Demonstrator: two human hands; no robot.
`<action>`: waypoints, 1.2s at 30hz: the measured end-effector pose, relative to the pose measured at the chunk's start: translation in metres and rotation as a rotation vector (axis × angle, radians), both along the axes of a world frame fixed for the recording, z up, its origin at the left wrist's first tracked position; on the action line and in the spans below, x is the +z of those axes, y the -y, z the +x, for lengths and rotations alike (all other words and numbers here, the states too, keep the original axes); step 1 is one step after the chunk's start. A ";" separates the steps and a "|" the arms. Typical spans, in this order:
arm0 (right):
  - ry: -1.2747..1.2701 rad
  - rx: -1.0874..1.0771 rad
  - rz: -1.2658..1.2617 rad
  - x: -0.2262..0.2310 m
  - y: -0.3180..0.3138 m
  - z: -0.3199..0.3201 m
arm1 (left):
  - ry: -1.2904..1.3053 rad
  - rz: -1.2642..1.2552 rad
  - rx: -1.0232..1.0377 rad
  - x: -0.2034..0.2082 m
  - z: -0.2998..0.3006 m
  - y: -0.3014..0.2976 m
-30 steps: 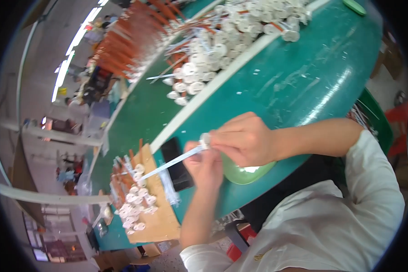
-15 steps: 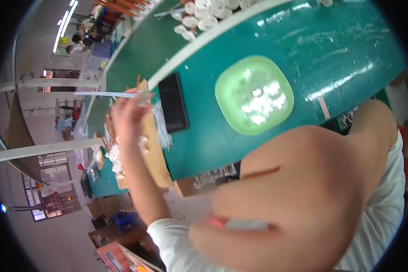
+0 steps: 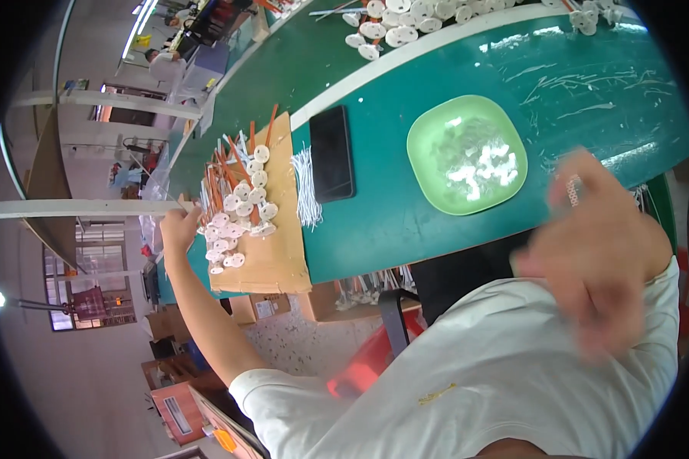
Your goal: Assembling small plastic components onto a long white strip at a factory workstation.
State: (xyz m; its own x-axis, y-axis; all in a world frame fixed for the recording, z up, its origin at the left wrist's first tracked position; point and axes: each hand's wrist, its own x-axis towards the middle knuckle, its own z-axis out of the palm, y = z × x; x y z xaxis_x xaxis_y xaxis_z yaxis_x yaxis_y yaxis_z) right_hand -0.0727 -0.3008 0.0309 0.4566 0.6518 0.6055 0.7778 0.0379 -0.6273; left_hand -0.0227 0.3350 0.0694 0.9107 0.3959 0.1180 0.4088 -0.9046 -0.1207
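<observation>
My left hand (image 3: pixel 179 228) is stretched out to the far left, beside a brown cardboard sheet (image 3: pixel 283 252). Its fingers look curled together; what they may hold is too thin and unclear to name. On the cardboard lie several pieces with white round disc ends (image 3: pixel 243 206) and orange or white stems. My right hand (image 3: pixel 597 252) is raised over my lap at the table's near right edge, its fingers smeared by motion. Ahead of it stands a light green square bowl (image 3: pixel 429 180) with small clear, shiny pieces inside.
A black phone (image 3: pixel 333 153) and a bundle of white strings (image 3: pixel 306 187) lie right of the cardboard on the green table (image 3: pixel 375 237). Many white disc-ended pieces (image 3: pixel 413 19) are heaped beyond the white ledge (image 3: pixel 367 73). A red stool (image 3: pixel 367 367) stands below.
My left hand has moved down and left past the cardboard; the pale strip seen in it before no longer shows clearly. My right hand has drawn away from the camera toward the right.
</observation>
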 end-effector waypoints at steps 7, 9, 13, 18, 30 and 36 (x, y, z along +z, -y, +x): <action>0.401 -0.450 0.221 -0.095 -0.036 0.159 | -0.300 -0.179 0.305 -0.018 0.018 0.024; 0.227 -0.525 0.160 -0.101 -0.036 0.182 | -0.262 0.136 0.130 -0.002 0.018 0.041; 0.165 -0.622 0.046 -0.123 -0.012 0.195 | 0.129 0.222 -0.350 -0.006 0.059 0.178; 0.413 -0.715 0.156 -0.111 -0.015 0.192 | 0.442 -0.143 -0.904 -0.059 0.108 0.308; 0.278 -0.979 -0.133 -0.092 -0.043 0.236 | 0.553 -1.545 -0.529 -0.154 0.103 0.359; 0.266 -0.726 0.006 -0.078 -0.055 0.193 | 0.454 -1.555 -0.641 -0.145 0.079 0.368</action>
